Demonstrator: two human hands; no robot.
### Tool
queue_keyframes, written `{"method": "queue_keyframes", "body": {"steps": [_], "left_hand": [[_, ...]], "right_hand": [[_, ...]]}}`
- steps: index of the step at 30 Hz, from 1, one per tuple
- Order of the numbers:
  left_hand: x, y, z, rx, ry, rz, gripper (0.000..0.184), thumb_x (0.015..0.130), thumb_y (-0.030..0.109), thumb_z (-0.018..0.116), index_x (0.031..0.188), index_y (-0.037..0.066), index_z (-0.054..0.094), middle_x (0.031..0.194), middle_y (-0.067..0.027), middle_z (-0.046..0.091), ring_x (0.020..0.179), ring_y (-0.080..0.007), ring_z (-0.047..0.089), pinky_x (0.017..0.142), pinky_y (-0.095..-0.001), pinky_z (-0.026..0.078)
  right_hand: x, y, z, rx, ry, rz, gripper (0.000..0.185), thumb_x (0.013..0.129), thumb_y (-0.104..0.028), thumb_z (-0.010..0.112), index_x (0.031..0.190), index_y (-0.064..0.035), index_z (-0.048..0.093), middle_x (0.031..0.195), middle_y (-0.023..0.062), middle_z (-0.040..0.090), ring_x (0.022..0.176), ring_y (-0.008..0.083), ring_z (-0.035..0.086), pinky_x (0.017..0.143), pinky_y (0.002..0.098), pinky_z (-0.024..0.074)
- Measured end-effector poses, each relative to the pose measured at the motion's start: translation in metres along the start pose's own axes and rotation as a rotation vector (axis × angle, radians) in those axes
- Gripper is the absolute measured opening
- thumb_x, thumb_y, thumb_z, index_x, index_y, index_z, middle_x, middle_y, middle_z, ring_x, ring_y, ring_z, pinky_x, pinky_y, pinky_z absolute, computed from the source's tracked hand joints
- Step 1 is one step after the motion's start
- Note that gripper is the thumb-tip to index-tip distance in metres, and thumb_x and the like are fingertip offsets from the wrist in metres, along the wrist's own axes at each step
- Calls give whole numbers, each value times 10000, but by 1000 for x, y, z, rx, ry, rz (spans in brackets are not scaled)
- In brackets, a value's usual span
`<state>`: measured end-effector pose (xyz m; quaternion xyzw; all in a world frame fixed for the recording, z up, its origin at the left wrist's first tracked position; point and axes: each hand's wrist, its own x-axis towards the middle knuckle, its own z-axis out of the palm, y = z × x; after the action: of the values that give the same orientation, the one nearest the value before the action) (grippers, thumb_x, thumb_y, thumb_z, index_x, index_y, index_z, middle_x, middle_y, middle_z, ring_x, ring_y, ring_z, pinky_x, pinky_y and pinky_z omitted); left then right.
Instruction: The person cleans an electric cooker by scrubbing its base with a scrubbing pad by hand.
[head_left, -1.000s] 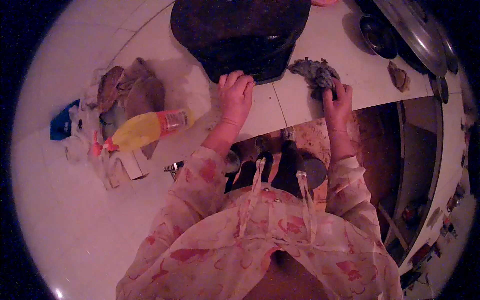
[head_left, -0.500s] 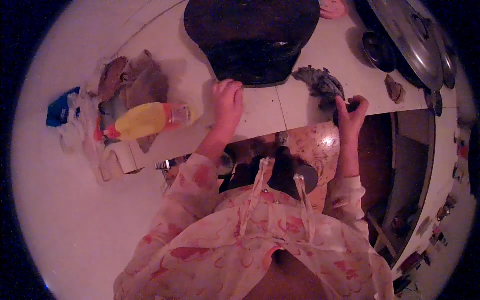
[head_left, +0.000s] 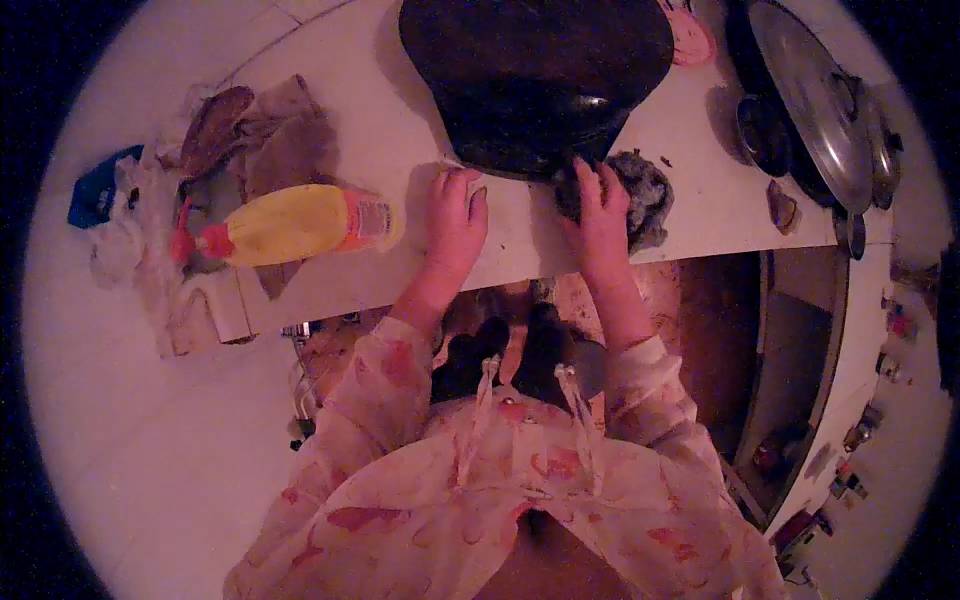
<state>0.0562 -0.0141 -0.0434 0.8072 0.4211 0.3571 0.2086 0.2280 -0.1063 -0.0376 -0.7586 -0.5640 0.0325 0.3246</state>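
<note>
A large, dark, glossy object (head_left: 540, 90) with a rounded outline narrows toward me on the pale tiled counter (head_left: 400, 275); its exact kind is unclear. My left hand (head_left: 457, 225) is by its near left corner, fingertips at the edge, thumb apart, and holding nothing I can see. Over at the near right corner, my right hand (head_left: 600, 220) has its fingers closed over a crumpled dark grey cloth (head_left: 648, 200), which bulges out on both sides. The fingertips of that hand reach the object's front edge, and the thumb is partly hidden.
To the left lie a yellow squeeze bottle (head_left: 285, 225) with a red cap, a brown cloth (head_left: 295, 145) and a blue packet (head_left: 105, 190). On the right are a metal lid (head_left: 815, 95), a small dark pan (head_left: 762, 135) and a brown scrap (head_left: 783, 207). An open cabinet (head_left: 720, 350) sits below.
My right hand has moved left from beside the cloth's far end to the dark object's near right corner, bringing the cloth along. My left hand stays near the left corner. The view has shifted slightly.
</note>
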Motion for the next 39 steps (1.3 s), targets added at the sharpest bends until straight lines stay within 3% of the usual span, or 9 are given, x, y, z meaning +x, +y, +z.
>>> {"method": "queue_keyframes", "body": {"steps": [4,7,10,21,24,29,33,37,39], "left_hand": [[-1,-3,14,-92,18,-58,247,744,36,560,989,34,527,932,-163,514,882,-348,485,757,-402,404],[9,5,19,-123,90,-21,293,752,48,561,1042,32,522,936,-165,504,872,-345,486,749,-403,404],[19,4,18,-94,34,9,358,763,65,561,1117,48,515,934,-166,504,864,-343,487,746,-403,408],[17,-5,28,-39,72,-35,408,785,100,550,1191,112,508,948,-173,495,842,-342,492,726,-413,420],[17,-4,24,3,69,-17,417,779,88,543,1193,123,508,935,-165,495,838,-342,492,718,-415,420],[18,-3,20,12,58,-6,438,764,72,539,1198,124,506,908,-149,488,830,-334,487,719,-407,415],[18,-9,21,16,52,-2,442,760,69,540,1198,121,506,898,-140,486,833,-327,484,725,-400,408],[17,-6,18,15,47,-15,435,763,72,541,1194,116,508,910,-146,488,839,-331,483,728,-406,408],[16,-7,19,3,-14,-66,422,791,66,536,1209,103,492,955,-187,476,892,-355,475,801,-417,401]], "right_hand": [[-12,6,-23,124,-154,204,521,688,-146,662,1169,-86,473,1153,177,464,1004,363,489,815,400,442],[5,1,-38,204,1,27,489,689,-153,649,1146,-84,491,1063,165,505,929,357,526,776,417,455],[21,-15,-24,31,-40,97,458,684,-150,654,1116,-77,519,973,147,531,901,340,539,753,389,462],[18,-49,15,43,-177,110,602,683,-174,651,1240,-127,426,976,169,554,836,358,577,712,391,493],[11,-30,-3,57,-128,209,525,690,-158,640,1191,-128,484,952,164,564,825,356,582,711,389,491],[18,-27,-12,40,41,29,373,674,-119,657,1040,-106,586,894,151,547,794,349,551,670,409,473],[26,-31,-11,48,141,104,291,691,-63,654,976,-74,602,875,135,545,834,325,536,728,368,454],[40,-36,5,-36,125,-30,251,697,-55,655,941,-44,594,869,145,539,815,338,525,705,380,443],[41,-35,9,-37,140,22,231,690,-51,657,908,-33,585,859,146,535,808,340,524,701,380,443]]}}
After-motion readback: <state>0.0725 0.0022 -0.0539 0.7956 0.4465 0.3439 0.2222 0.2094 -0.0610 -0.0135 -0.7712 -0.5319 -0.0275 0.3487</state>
